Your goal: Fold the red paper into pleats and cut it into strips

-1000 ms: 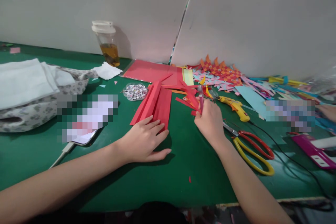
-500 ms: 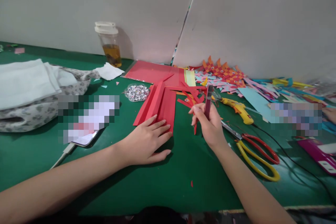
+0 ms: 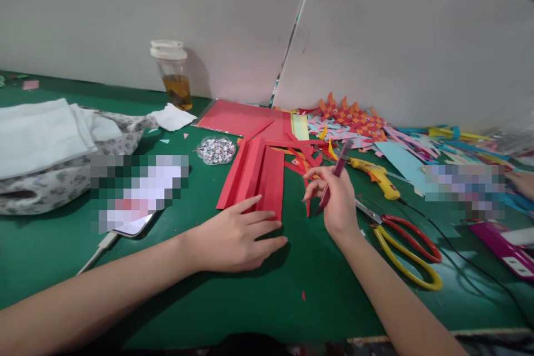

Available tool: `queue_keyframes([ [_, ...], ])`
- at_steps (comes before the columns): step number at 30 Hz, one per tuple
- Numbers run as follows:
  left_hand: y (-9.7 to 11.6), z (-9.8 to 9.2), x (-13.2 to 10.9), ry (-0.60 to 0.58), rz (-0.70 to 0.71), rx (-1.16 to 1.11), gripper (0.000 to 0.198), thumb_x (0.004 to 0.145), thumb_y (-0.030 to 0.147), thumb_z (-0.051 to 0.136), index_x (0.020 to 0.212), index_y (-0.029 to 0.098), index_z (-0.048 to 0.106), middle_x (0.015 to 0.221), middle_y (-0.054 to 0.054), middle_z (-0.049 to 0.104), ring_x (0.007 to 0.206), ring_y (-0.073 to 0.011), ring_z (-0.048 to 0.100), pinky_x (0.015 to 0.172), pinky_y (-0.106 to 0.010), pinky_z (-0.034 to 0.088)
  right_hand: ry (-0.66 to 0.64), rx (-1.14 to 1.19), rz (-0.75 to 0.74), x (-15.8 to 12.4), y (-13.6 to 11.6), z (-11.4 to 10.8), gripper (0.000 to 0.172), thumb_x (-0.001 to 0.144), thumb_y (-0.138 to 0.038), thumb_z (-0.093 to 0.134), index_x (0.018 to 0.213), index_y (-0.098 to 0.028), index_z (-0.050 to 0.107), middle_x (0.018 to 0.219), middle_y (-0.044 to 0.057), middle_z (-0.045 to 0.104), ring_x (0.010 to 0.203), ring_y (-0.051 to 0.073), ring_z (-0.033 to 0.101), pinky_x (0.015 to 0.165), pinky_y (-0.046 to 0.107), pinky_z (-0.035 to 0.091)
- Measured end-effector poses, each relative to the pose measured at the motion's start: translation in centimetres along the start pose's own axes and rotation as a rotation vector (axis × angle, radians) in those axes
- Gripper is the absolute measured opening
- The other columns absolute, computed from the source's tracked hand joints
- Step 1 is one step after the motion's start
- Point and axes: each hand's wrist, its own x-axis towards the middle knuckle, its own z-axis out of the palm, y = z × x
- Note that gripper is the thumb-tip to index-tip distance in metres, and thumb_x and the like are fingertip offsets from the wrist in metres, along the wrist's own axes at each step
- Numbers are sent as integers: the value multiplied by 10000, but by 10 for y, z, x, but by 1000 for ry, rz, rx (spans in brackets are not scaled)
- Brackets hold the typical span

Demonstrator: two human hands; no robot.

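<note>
My left hand (image 3: 233, 236) lies flat with its fingers spread over the lower end of a red paper (image 3: 271, 178), which is folded into long lengthwise pleats. In my right hand (image 3: 339, 206) is a slim maroon pen-like tool (image 3: 336, 181), gripped upright and leaning, with a paler upper end; its exact kind is unclear. The right hand is just right of the red paper, apart from it. Behind its fingers lie red strips and an orange-and-red woven paper fish (image 3: 297, 161). Scissors (image 3: 377, 218) with one red and one yellow handle rest beside the right wrist.
A yellow glue gun (image 3: 377, 177) and its cord lie to the right. Woven paper fish (image 3: 352, 117) are piled by the wall. Googly eyes (image 3: 217, 150), a charging phone (image 3: 142, 217) and a lidded tea cup (image 3: 177, 78) are left. Another person's hand (image 3: 521, 182) shows far right.
My left hand has slid slightly right and toward me along the red paper. The maroon tool in my right hand has tipped from near upright to a slant.
</note>
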Motion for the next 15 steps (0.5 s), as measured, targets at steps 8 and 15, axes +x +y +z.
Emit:
queue_keyframes([
  [8, 0, 0, 2, 26, -95, 35, 263, 889, 276, 407, 1050, 174, 589, 1067, -51, 644, 1013, -188, 567, 1017, -411, 328, 123, 69, -99, 0, -3, -3, 109, 849, -265, 369, 750, -223, 386, 665, -40, 528, 420, 86, 487, 422, 233, 395],
  [15, -3, -1, 2, -75, -352, 53, 446, 873, 319, 420, 1282, 141, 416, 1285, -103, 500, 1213, -265, 418, 1001, -450, 345, -297, -207, -29, -15, -3, 3, 57, 821, -204, 468, 850, -211, 419, 880, 13, 580, 750, 163, 640, 742, 361, 486],
])
